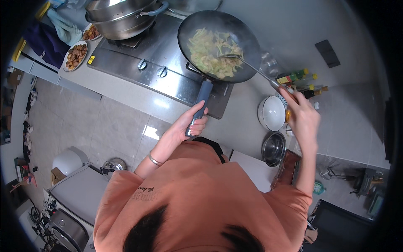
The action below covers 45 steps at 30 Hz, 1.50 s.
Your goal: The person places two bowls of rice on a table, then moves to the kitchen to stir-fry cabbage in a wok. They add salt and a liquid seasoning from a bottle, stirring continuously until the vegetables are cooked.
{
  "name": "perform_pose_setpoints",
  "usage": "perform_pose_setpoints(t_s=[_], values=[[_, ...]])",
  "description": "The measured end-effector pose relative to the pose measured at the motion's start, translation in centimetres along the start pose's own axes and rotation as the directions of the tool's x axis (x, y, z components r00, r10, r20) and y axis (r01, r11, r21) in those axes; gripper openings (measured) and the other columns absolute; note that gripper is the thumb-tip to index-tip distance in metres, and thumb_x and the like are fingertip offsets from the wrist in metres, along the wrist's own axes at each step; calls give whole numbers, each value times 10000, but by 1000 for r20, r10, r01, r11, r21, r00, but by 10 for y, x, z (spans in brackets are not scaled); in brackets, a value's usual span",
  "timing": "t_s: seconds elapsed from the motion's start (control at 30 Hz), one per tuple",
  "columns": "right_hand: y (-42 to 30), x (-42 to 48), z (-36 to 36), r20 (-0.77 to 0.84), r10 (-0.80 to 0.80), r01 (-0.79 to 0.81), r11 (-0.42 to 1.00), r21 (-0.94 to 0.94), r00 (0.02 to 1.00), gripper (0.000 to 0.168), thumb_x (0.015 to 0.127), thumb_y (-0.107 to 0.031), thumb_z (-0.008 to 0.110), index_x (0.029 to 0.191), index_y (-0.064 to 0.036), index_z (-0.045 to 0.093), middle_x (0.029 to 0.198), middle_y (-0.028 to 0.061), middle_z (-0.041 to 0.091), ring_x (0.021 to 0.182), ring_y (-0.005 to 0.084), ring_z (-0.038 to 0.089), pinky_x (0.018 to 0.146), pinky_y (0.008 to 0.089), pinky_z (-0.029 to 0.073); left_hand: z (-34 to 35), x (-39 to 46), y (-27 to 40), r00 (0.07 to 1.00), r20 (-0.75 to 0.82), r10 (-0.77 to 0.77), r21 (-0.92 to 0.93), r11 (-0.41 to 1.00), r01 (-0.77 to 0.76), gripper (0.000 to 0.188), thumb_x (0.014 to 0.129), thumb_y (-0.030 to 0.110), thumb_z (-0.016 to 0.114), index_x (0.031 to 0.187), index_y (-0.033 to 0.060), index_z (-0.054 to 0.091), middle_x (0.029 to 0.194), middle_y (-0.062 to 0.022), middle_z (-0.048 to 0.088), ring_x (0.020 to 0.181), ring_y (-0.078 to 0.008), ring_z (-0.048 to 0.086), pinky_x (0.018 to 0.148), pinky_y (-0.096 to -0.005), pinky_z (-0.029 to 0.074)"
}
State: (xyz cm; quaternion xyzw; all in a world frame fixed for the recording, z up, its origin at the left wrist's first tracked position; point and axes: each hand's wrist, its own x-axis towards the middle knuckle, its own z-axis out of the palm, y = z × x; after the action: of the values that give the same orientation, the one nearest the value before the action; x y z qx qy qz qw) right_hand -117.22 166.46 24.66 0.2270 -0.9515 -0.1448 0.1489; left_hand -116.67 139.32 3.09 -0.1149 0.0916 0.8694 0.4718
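Observation:
My left hand (195, 121) grips the dark blue-grey handle (204, 91) of a black wok (241, 34). The wok is over the right side of a stainless steel gas stove (163, 47), and pale green shredded vegetable (204, 50), probably cabbage, lies in it. In my right hand (303, 116) is the wooden grip of a metal cooking spatula (258, 71). Its head rests among the vegetable pieces, partly covered by them. A thin haze hangs over the wok.
Left on the stove stands a steel steamer pot (122, 22). Two plates of cooked food, one a white plate (64, 64), sit at the counter's left end. To the right are a white bowl (271, 113), a steel bowl (274, 149) and several sauce bottles (294, 76) by the wall.

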Motion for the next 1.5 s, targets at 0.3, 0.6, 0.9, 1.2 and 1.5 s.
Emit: perform_pose_setpoints(t_s=[0.3, 0.6, 0.9, 1.2, 1.5], values=[[-3, 42, 42, 3, 102, -102, 988, 112, 995, 506, 702, 32, 604, 1141, -215, 652, 945, 46, 603, 737, 240, 629, 634, 362, 506, -1, 0, 0, 1000, 17, -18, 21, 1000, 18, 310, 956, 441, 467, 858, 147, 466, 492, 50, 315, 330, -50, 261, 289, -186, 206], [-19, 41, 85, -124, -86, 101, 988, 118, 989, 639, 644, 23, 633, 1226, -236, 594, 1015, 28, 580, 761, 223, 602, 609, 338, 509, 0, 1, -3, 1000, -22, 1, 5, 1000, -1, 310, 966, 432, 446, 863, 140, 471, 497, 48, 318, 325, -43, 251, 273, -177, 205], [6, -2, -71, 71, -133, 142, 982, -125, 989, 679, 559, 89, 589, 1166, -210, 644, 1009, 14, 613, 722, 205, 576, 606, 328, 518, 0, 3, -4, 999, -33, 5, 0, 1000, -5, 314, 970, 432, 436, 857, 143, 483, 497, 48, 316, 324, -38, 251, 267, -173, 205], [-13, 34, 44, -16, 101, -101, 995, 16, 995, 580, 667, 42, 604, 1188, -214, 623, 893, 62, 585, 730, 238, 630, 602, 368, 512, -1, 3, -5, 1000, -11, -7, 42, 999, 8, 307, 946, 454, 484, 861, 160, 457, 492, 57, 313, 337, -44, 260, 300, -184, 207], [-45, 27, 81, 43, 0, -1, 1000, 25, 999, 665, 629, 23, 625, 1253, -201, 571, 924, 34, 543, 715, 208, 592, 604, 346, 523, -7, 3, -7, 1000, -7, -2, 32, 999, 2, 302, 954, 445, 470, 862, 158, 455, 491, 56, 313, 337, -41, 258, 293, -183, 203]])
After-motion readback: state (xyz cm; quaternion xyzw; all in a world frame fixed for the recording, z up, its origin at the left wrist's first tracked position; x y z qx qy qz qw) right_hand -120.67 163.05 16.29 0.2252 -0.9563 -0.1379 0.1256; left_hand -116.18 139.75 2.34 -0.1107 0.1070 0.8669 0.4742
